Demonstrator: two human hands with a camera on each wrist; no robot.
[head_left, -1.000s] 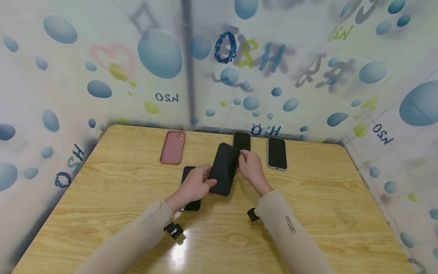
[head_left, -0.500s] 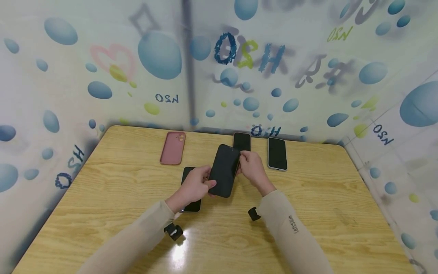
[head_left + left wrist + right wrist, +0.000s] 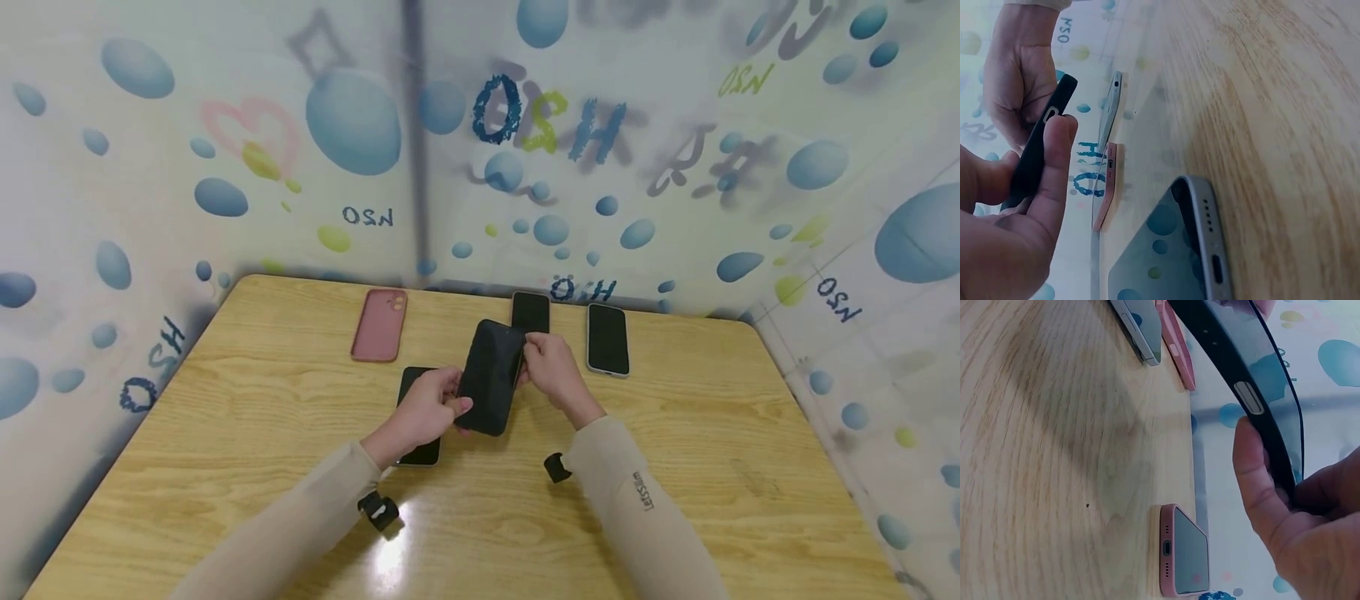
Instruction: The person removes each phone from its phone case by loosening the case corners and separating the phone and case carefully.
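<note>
Above the middle of the table, a smartphone [image 3: 491,379] with a dark screen tilts between both hands. A black case [image 3: 1210,344] wraps its back and sides; a side cutout shows in the right wrist view, and a port cutout [image 3: 1050,114] faces the left wrist camera. My left hand [image 3: 423,410] grips the lower left edge, thumb on the front and fingers behind. At the upper right edge, my right hand [image 3: 553,367] pinches the phone, fingers partly hidden. A second phone [image 3: 425,452], silver-edged, lies partly covered from view by my left hand.
A pink phone case [image 3: 378,327] lies at the back left of the wooden table [image 3: 720,467]. Behind the held phone is a pink-edged phone [image 3: 531,310]. Another light-edged phone [image 3: 608,340] lies to its right. A patterned wall [image 3: 480,192] borders the table's far edge.
Both hands keep the same hold on the phone, which has shifted only slightly toward me. The things on the table have not moved.
</note>
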